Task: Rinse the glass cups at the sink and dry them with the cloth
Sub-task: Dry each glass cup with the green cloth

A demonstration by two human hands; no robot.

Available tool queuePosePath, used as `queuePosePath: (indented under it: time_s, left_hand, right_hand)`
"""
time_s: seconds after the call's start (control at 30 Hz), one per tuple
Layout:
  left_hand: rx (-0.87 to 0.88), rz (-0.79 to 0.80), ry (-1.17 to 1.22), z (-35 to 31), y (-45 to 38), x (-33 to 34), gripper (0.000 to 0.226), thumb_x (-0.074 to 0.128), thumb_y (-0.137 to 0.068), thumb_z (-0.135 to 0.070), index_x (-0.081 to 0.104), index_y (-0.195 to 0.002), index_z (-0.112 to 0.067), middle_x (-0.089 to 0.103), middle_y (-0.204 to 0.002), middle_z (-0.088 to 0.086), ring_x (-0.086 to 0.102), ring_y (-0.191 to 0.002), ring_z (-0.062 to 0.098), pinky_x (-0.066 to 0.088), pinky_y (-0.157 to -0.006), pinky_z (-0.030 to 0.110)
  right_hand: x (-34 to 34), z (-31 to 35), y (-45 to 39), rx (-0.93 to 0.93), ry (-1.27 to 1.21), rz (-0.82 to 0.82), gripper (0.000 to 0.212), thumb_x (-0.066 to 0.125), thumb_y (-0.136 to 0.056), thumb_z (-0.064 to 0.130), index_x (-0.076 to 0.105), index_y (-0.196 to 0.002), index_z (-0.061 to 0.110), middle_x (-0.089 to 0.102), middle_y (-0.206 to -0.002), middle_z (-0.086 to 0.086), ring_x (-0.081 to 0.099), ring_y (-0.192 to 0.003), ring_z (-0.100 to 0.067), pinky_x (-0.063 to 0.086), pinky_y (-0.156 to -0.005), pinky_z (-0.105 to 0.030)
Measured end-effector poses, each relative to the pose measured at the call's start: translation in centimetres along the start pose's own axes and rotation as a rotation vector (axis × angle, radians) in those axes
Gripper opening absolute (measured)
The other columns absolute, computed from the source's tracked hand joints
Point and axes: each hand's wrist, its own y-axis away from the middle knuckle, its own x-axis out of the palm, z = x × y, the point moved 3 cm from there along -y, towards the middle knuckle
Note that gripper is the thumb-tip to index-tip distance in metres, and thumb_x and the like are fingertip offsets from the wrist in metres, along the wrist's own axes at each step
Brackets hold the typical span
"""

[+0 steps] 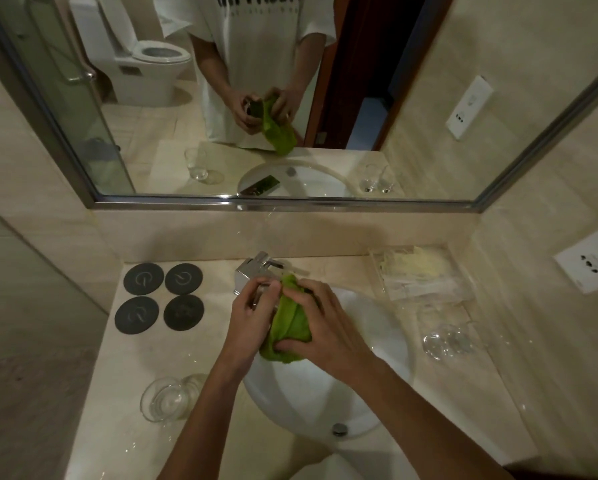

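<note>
Both hands (283, 317) curled around cloth-wrapped cup (260, 295)

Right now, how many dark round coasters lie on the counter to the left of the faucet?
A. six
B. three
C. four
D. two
C: four dark round coasters lie in a two-by-two square on the counter, left of the faucet.
</note>
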Motion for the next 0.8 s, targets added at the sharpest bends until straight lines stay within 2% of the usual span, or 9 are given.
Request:
queuePosePath:
  time_s: [0.07,0.13,0.27,0.37,0.43,0.5,0.6,0.7,0.8]
  left_hand:
    - [-0.038,-0.004,0.018,0.1,0.2,0.3,0.019,0.057,-0.097,-0.033,0.068,-0.102,-0.019,0.072,-0.097,0.000,0.068,-0.097,0.020,0.057,-0.084,0.036]
    - [-0.049,-0.012,0.007,0.0,0.3,0.5,0.016,0.057,-0.098,-0.031,0.067,-0.101,-0.019,0.072,-0.094,-0.004,0.068,-0.094,0.015,0.057,-0.081,0.032]
    - [0.016,0.005,-0.095,-0.9,0.1,0.3,0.010,0.059,-0.097,-0.026,0.065,-0.103,-0.021,0.071,-0.093,-0.005,0.067,-0.087,0.007,0.055,-0.074,0.024]
    - [0.069,0.014,-0.071,-1.3,0.3,0.0,0.010,0.061,-0.096,-0.026,0.065,-0.102,-0.020,0.070,-0.094,-0.001,0.068,-0.089,0.013,0.056,-0.076,0.026]
    - [0.096,0.002,-0.065,-1.3,0.3,-0.1,0.017,0.060,-0.091,-0.032,0.065,-0.102,-0.019,0.070,-0.095,0.002,0.067,-0.090,0.019,0.057,-0.078,0.029]
    - [0.099,0.004,-0.061,-1.3,0.4,-0.2,0.018,0.060,-0.090,-0.031,0.065,-0.101,-0.019,0.070,-0.095,0.002,0.067,-0.091,0.022,0.057,-0.079,0.031]
    - [0.081,0.010,-0.059,-1.3,0.3,-0.1,0.021,0.059,-0.087,-0.033,0.066,-0.103,-0.020,0.070,-0.096,0.001,0.067,-0.093,0.020,0.056,-0.081,0.031]
    - [0.022,0.023,-0.044,-1.3,0.3,0.2,0.030,0.057,-0.085,-0.041,0.066,-0.106,-0.021,0.070,-0.100,0.002,0.067,-0.096,0.019,0.056,-0.081,0.032]
    - [-0.027,0.064,-0.044,-1.3,0.2,0.4,0.041,0.054,-0.084,-0.052,0.067,-0.105,-0.020,0.068,-0.099,0.010,0.066,-0.095,0.028,0.055,-0.082,0.045]
  right_hand:
    - [0.1,-0.2,-0.1,-0.203,0.226,-0.118,0.078,0.063,-0.077,0.060,0.036,-0.139,0.021,0.036,-0.136,-0.006,0.043,-0.123,-0.026,0.039,-0.104,-0.041]
    - [0.6,-0.8,0.0,-0.215,0.229,-0.143,0.077,0.065,-0.076,0.059,0.038,-0.136,0.019,0.037,-0.134,-0.007,0.045,-0.122,-0.028,0.040,-0.103,-0.042]
    - [0.3,-0.6,0.0,0.274,-0.371,0.048,0.069,0.078,-0.071,0.047,0.040,-0.127,0.035,0.049,-0.132,0.011,0.053,-0.120,-0.011,0.050,-0.098,-0.034]
    - [-0.7,0.0,-0.6,0.428,-0.704,0.134,0.049,0.074,-0.081,0.023,0.050,-0.124,0.031,0.063,-0.114,0.004,0.063,-0.103,-0.010,0.054,-0.082,-0.026]
    - [-1.1,0.4,-0.8,0.481,-0.862,0.156,0.048,0.057,-0.083,0.022,0.049,-0.129,0.027,0.061,-0.118,-0.006,0.061,-0.107,-0.015,0.054,-0.088,-0.032]
    - [-0.7,0.7,-0.6,0.542,-1.003,0.174,0.051,0.056,-0.083,0.039,0.047,-0.132,0.030,0.059,-0.126,-0.009,0.059,-0.117,-0.024,0.049,-0.103,-0.046]
    - [-0.2,0.9,-0.5,0.521,-0.803,0.164,0.071,0.073,-0.065,0.074,0.046,-0.125,0.049,0.063,-0.122,0.011,0.061,-0.116,-0.016,0.049,-0.102,-0.049]
    - [0.4,0.4,-0.1,0.433,-0.656,0.051,0.077,0.085,-0.060,0.060,0.041,-0.123,0.055,0.059,-0.124,0.020,0.058,-0.118,-0.006,0.050,-0.101,-0.044]
    - [0.1,0.0,0.4,0.168,-0.328,0.024,0.091,0.088,-0.070,0.034,0.028,-0.135,0.058,0.033,-0.143,0.016,0.039,-0.133,-0.001,0.042,-0.108,-0.027]
